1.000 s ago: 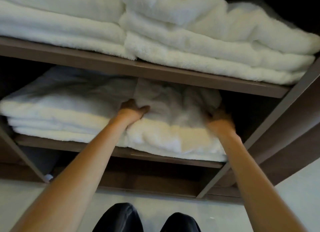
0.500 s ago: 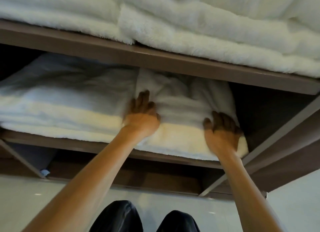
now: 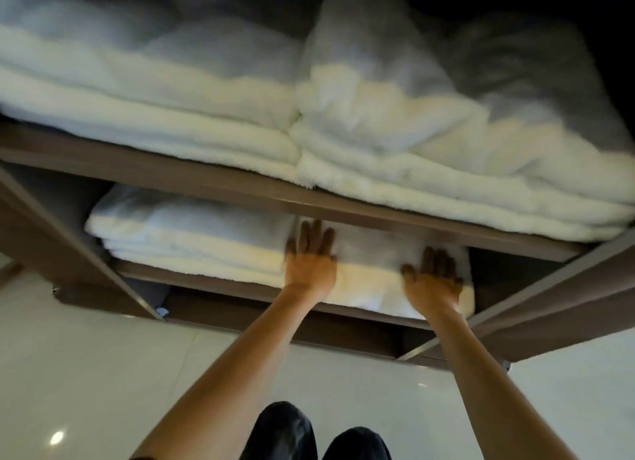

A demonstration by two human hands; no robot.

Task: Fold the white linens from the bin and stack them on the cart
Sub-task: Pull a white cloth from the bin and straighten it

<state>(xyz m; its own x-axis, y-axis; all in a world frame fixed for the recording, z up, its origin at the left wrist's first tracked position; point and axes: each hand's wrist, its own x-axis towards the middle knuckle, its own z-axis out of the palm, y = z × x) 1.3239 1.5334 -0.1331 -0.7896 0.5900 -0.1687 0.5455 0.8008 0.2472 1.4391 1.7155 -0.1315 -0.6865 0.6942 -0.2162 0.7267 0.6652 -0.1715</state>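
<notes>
Lying beneath flat, straight-fingered left hand (image 3: 311, 265) and right hand (image 3: 433, 281): folded towel (image 3: 371, 281), lower shelf (image 3: 192, 276).

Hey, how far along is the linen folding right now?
Done: folded stacks on the upper shelf and a lower left stack. In hand: left hand and right hand press flat on a folded towel, lower right. Left: the bin is out of view, so unknown.

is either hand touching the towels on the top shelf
No, the left hand and right hand both lie flat on the towel on the lower shelf.
</notes>
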